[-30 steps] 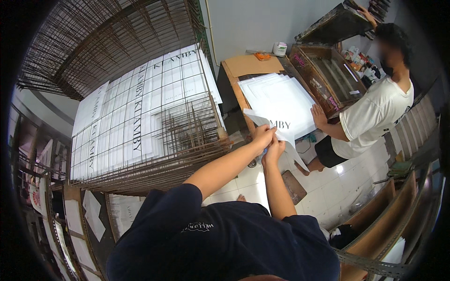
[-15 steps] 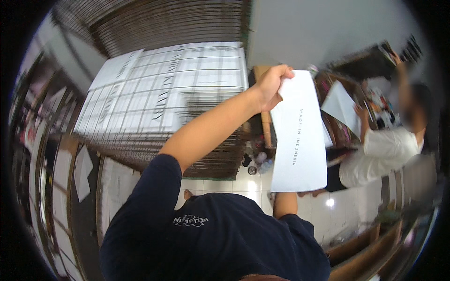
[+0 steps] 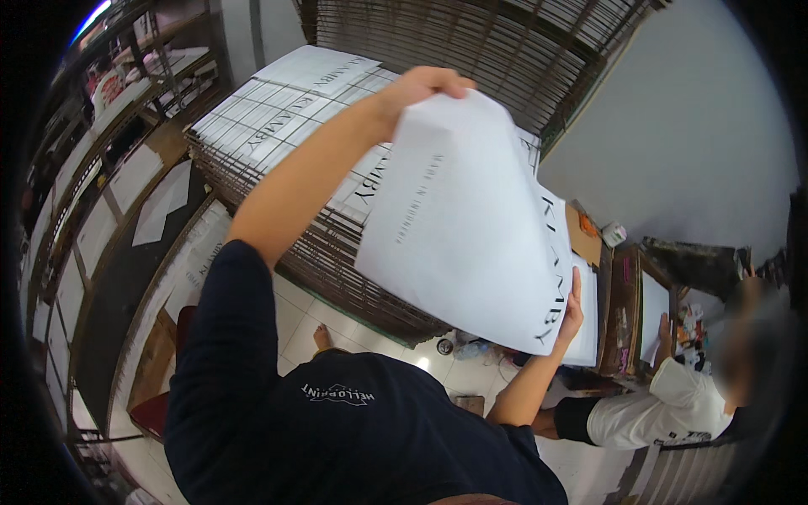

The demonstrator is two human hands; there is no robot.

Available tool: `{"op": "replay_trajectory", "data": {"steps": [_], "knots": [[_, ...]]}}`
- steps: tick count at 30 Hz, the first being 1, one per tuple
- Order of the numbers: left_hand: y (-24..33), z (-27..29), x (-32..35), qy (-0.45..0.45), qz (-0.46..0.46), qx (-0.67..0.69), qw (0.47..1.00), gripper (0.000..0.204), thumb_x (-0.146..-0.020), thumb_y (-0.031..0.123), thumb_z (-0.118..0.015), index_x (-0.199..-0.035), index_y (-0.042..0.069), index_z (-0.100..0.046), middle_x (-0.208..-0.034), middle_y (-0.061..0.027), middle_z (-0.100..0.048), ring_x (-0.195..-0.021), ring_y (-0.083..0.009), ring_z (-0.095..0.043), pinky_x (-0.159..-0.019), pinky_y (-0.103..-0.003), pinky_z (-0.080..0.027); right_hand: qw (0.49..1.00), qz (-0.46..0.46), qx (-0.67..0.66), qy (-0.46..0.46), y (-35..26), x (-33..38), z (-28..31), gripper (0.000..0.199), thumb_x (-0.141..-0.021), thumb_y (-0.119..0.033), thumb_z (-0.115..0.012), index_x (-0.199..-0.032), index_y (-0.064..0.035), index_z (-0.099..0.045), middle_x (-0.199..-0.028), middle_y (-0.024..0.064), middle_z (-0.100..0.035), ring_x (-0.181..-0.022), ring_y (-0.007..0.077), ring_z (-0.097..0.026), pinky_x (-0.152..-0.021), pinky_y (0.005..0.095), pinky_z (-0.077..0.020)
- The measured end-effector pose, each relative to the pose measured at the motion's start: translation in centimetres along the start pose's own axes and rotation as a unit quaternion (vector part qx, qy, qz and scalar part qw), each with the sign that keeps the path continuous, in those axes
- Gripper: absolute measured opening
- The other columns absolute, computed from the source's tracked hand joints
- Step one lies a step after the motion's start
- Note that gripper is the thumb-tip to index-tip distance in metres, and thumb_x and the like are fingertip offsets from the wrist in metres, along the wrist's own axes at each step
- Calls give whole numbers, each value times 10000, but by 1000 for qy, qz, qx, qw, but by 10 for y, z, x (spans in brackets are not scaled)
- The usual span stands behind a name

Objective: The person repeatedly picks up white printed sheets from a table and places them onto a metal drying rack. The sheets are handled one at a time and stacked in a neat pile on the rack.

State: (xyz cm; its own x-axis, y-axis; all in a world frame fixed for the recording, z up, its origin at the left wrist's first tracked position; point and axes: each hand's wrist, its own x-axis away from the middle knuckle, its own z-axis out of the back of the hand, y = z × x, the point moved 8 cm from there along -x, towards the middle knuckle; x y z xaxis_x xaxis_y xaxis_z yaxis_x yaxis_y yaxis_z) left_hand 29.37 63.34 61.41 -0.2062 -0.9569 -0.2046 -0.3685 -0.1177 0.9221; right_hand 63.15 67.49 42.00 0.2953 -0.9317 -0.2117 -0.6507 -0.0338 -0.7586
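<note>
A large white printed sheet [image 3: 471, 210] with black lettering is stretched between my two hands, bent and slightly blurred. At its upper edge my left hand [image 3: 421, 97] is closed, pinching the top with the arm reaching up and forward. Lower down, my right hand [image 3: 573, 318] holds the right edge, its fingers partly behind the sheet. The sheet hangs in front of a wire drying rack [image 3: 337, 252], covering part of it. Several printed white sheets [image 3: 290, 114] lie on the rack's upper tier, beyond my left forearm.
Raised wire shelves [image 3: 438, 42] slant above the rack. At right, a co-worker in a white shirt [image 3: 640, 412] has a hand near a white sheet [image 3: 655, 307] at a work table. More shelving with sheets [image 3: 139, 181] stands on the left. A bottle [image 3: 471, 348] is on the tiled floor.
The view has turned. The sheet has swung left in front of the rack and spread wider, showing more lettering. My right hand, hidden behind it before, now shows at its right edge.
</note>
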Motion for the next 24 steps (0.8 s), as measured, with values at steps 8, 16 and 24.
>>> {"op": "replay_trajectory", "data": {"steps": [8, 16, 24], "knots": [[78, 172, 237, 285, -190, -82, 936, 89, -728, 92, -465, -697, 79, -382, -704, -33, -415, -731, -153, -464, -726, -296, -422, 943, -15, 224, -246, 2, -74, -188, 579, -674, -2, -531, -1239, 48, -414, -1197, 177, -522, -1022, 192, -532, -814, 252, -434], [48, 329, 471, 371, -267, -13, 889, 217, -870, 216, -413, -864, 15, -497, -1161, -221, -509, -1129, -287, -474, -944, -369, -373, 769, 10, 319, -555, 139, -96, -465, 476, -707, -48, -523, -1181, -53, -565, -1152, 104, -586, -624, 68, -555, -563, 181, -439], [-318, 482, 733, 830, -110, 105, 536, 302, -853, 355, -539, -959, 75, -506, -851, -9, -514, -748, -155, -498, -635, -295, -436, 757, -38, 292, -583, 280, -165, -591, 501, -682, 12, -467, -1164, -63, -581, -1075, 77, -601, -791, 86, -536, -709, 214, -448]]}}
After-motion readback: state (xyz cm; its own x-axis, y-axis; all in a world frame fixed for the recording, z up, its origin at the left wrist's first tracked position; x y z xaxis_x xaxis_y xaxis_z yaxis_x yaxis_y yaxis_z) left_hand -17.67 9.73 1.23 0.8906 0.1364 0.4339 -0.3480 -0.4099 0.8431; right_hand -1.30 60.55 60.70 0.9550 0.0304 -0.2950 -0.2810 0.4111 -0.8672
